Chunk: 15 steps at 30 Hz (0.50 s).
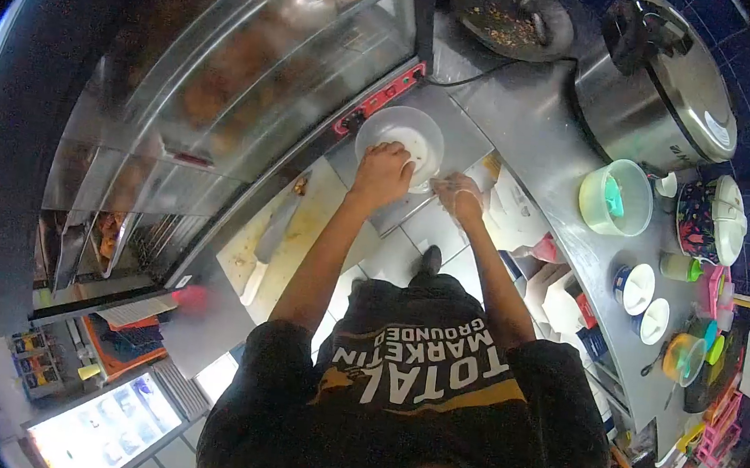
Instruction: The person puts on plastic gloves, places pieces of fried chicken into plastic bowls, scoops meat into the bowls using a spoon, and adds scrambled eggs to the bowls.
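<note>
Reaching into bowl [379, 125] | left hand [384, 176]: fingers bent, hold unclear | right hand [459, 197]: beside bowl, grip unclear

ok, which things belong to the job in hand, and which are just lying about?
Apparently in the job:
left hand, reaching into the bowl
white bowl
right hand, close by its rim

Apparently lying about:
knife on the cutting board
lidded steel vessel
translucent tub

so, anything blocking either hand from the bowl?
Nothing visible. The left hand is already over the bowl's near side, and the right hand is right by its rim, though whether that one touches is unclear.
</note>
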Available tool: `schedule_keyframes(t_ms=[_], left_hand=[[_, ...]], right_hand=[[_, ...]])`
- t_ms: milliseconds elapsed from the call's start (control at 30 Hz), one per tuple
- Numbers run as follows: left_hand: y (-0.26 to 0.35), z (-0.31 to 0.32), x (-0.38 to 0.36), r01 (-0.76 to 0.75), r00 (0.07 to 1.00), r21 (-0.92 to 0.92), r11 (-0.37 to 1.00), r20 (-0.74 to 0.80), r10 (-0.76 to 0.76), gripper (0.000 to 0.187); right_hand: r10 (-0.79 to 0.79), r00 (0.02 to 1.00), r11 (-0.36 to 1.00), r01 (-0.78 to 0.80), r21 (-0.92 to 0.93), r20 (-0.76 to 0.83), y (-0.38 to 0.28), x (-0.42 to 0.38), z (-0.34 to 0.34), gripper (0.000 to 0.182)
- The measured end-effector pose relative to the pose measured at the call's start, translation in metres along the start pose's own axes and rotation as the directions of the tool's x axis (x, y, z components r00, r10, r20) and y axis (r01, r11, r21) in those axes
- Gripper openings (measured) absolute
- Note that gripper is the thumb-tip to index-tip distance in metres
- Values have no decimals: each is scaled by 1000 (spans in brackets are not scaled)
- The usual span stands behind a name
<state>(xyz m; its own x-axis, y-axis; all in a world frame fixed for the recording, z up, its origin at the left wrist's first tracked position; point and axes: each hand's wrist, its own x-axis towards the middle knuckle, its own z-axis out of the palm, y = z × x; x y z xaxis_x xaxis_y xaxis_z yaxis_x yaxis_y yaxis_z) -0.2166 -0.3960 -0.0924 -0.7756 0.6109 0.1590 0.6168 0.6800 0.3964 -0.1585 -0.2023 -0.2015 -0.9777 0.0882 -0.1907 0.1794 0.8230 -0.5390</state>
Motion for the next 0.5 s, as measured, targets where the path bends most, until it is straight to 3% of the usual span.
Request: schedule_keyframes(t_ms=[33, 100, 133, 200, 233, 267, 300, 333, 367, 400, 433, 467, 500], left_hand=[[0, 0, 1, -2, 1000, 1, 1000, -6, 2, 25], [2, 0, 0, 43, 993, 34, 999, 112, -47, 28], [4, 2, -3, 1, 1000, 53, 999, 7, -1, 32], [9, -6, -27, -32, 992, 25, 999, -118, 35, 40], [14, -25, -41, -41, 988, -27, 999, -148, 36, 44], [17, -44, -59, -47, 966, -116, 992, -258, 16, 41], [15, -66, -79, -68, 911, -241, 968, -411, -38, 34], [7, -87, -106, -18, 892, -211, 977, -445, -80, 34], [0, -106, -132, 6, 801, -389, 921, -549, -237, 30], [-9, -128, -155, -30, 689, -554, 832, -615, -384, 26], [-18, -159, -179, -135, 542, -693, 709, -650, -533, 24], [-31, -195, -204, -282, 399, -775, 566, -631, -665, 24], [-45, -230, -228, -336, 245, -728, 597, -680, -691, 24]], right_hand=[[221, 972, 969, -228, 97, 80, -34, -14, -34, 52], [180, 983, 983, -180, 20, 28, -40, -25, -35, 48], [116, 993, 992, -117, -54, -17, -44, -24, -37, 44], [-234, 940, 968, 203, -144, -247, 3, -15, 9, 41], [-110, 972, 990, 90, -105, -208, 50, 11, 56, 33], [-151, 982, 860, 185, -475, 110, 21, 12, 19, 34], [-389, 913, 909, 357, -216, -127, 54, 12, 39, 30], [-622, 757, 687, 404, -604, -200, 75, 23, 58, 26], [-460, 858, 792, 281, -542, -227, 55, 14, 43, 22], [-473, 786, 843, 274, -463, -398, 120, 28, 86, 20], [-494, 848, 743, 296, -601, -193, 87, -1, 54, 17], [254, 965, 870, -196, -453, 71, 45, -14, 35, 51], [79, 986, 814, 23, -581, 149, 35, -22, 33, 47]])
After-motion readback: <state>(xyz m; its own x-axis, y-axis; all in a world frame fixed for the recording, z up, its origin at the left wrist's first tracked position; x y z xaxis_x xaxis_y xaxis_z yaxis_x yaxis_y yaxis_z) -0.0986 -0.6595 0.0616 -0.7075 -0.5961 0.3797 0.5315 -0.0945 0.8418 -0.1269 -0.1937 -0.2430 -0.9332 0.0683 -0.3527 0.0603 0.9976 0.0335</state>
